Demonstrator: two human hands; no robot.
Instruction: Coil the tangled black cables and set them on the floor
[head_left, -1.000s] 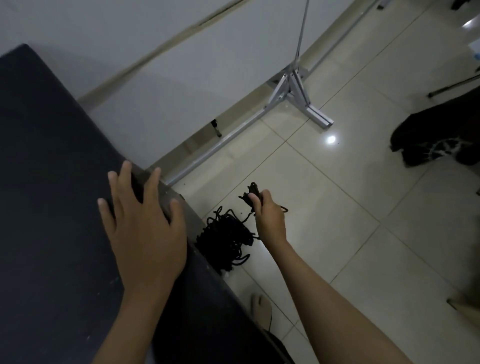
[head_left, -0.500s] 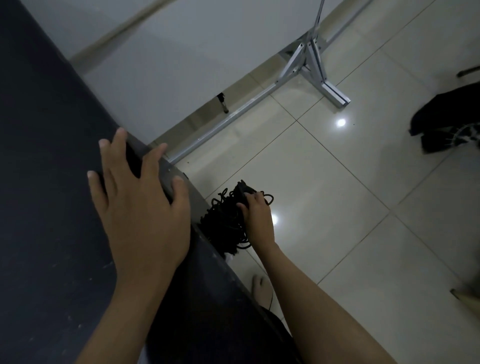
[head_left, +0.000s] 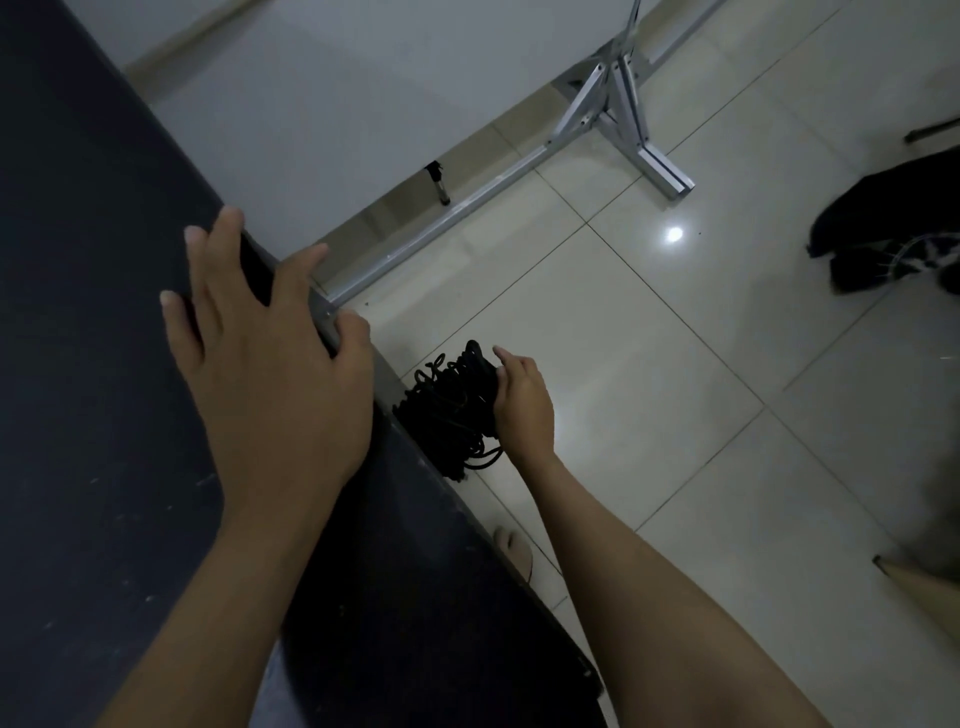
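Note:
A bundle of black cables (head_left: 449, 410) lies on the pale tiled floor (head_left: 649, 364), right beside the dark table's edge. My right hand (head_left: 522, 410) reaches down to the bundle's right side, and its fingers curl round a thick black strand at the top. My left hand (head_left: 270, 364) rests flat on the dark table (head_left: 93, 364) with spread fingers, its thumb at the table's corner. Part of the bundle is hidden behind the table edge.
A metal frame (head_left: 613, 109) with a long bar runs along the floor below a white panel (head_left: 363, 88). A black heap (head_left: 893, 223) lies at the right edge. A bare foot (head_left: 514, 551) shows under the table edge. A wooden corner (head_left: 919, 592) juts in at lower right.
My right hand has lowered the cable end from above the floor down onto the bundle and now sits against it. My left hand stays on the table.

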